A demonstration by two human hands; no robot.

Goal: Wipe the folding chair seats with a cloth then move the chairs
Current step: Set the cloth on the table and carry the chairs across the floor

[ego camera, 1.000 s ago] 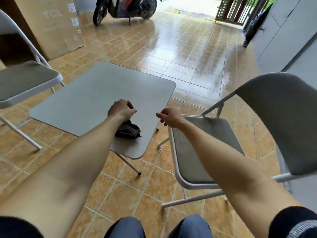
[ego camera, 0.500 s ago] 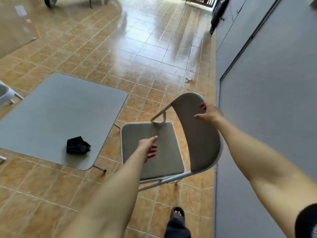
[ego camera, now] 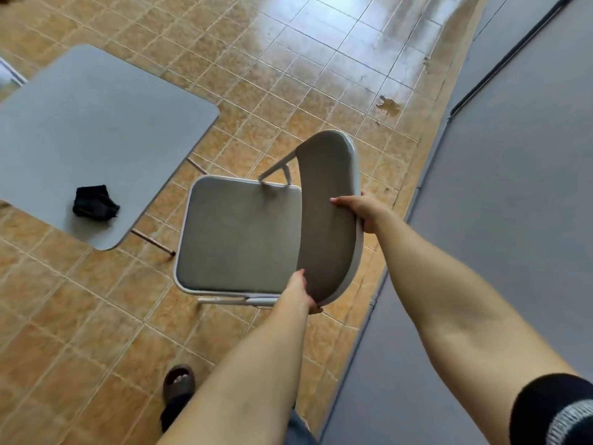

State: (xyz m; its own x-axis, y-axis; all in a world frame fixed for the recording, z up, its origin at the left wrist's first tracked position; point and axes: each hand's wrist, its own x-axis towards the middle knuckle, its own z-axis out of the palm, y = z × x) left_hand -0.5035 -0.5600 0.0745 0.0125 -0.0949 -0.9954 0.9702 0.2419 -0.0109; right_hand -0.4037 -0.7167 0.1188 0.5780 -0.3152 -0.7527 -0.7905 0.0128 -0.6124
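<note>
Backrest [ego camera: 327,216] of the folding chair [ego camera: 244,236] was gripped by both hands: left hand [ego camera: 300,292] closed on its near lower edge, right hand [ego camera: 361,210] clamped on the far rim. Half a second before, the left hand was open over the seat and the right was only touching the backrest top. The cloth [ego camera: 94,202] was left bunched on the table [ego camera: 96,123], well apart from the chair. Wiping was judged finished; the move step was under way. Wall [ego camera: 513,187] just beside: clearance to be watched.
</note>
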